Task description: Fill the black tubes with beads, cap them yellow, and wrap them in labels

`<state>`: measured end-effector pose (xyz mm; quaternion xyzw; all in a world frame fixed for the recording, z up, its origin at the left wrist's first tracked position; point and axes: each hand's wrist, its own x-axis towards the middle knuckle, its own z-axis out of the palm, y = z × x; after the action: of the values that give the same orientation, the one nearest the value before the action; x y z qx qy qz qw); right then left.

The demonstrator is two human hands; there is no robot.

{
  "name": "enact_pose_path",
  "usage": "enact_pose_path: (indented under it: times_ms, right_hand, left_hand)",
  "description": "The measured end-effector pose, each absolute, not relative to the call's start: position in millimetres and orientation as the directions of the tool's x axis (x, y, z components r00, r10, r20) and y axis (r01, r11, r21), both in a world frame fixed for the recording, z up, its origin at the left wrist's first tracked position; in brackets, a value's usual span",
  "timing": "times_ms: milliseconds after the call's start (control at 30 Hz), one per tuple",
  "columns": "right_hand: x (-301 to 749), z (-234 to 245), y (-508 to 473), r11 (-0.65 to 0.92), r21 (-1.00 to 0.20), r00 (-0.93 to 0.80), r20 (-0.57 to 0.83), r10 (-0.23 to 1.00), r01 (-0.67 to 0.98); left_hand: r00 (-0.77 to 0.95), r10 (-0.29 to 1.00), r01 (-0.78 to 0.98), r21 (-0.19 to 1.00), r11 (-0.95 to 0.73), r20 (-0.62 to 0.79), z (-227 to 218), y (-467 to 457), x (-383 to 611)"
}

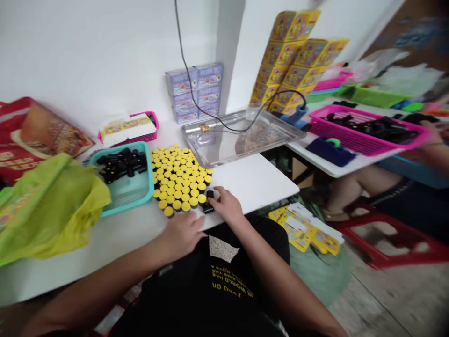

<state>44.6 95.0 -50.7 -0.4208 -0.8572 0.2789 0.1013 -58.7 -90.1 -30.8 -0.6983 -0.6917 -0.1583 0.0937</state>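
The left hand (179, 235), fingers spread, is near yellow-topped black cylinders (178, 186); the right hand (228, 206) touches small black pieces (207, 208), pinch unclear.

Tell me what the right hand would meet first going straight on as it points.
The right hand would likely first meet a black piece at its fingertips, contact being unclear; yellow-topped pieces lie just beyond.

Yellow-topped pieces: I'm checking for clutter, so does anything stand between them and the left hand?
Nothing visible does: the left hand is just in front of the yellow-topped pieces. The right hand is off to their right.
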Motion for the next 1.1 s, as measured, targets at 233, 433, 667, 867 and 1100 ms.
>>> enact_pose_path:
  times_ms: [233, 433, 667, 867, 1100]
  right_hand:
    - [29, -59, 116, 0.511, -0.605, -0.705, -0.12, 0.699, 0.61]
    - [20, -61, 119, 0.515, -0.61, -0.703, -0.101, 0.704, 0.602]
    - [41, -43, 132, 0.43, -0.669, -0.66, -0.122, 0.742, 0.607]
    - [53, -31, 123, 0.67, -0.511, -0.783, -0.012, 0.622, 0.539]
    - [28, -44, 115, 0.681, -0.537, -0.799, 0.02, 0.6, 0.498]
  left_hand:
    - [-0.27, 0.961, 0.944, 0.213, 0.251, 0.065, -61, -13, -33]
    - [-0.3, 0.949, 0.901, 0.354, 0.25, 0.094, -76, -21, -39]
    - [-0.258, 0.856, 0.82, 0.57, -0.051, 0.448, -68, -69, -53]
    - [-0.428, 0.742, 0.799, 0.6, 0.045, 0.515, -71, -114, -71]
    - [-0.369, 0.774, 0.864, 0.497, 0.081, 0.515, -88, -82, -62]
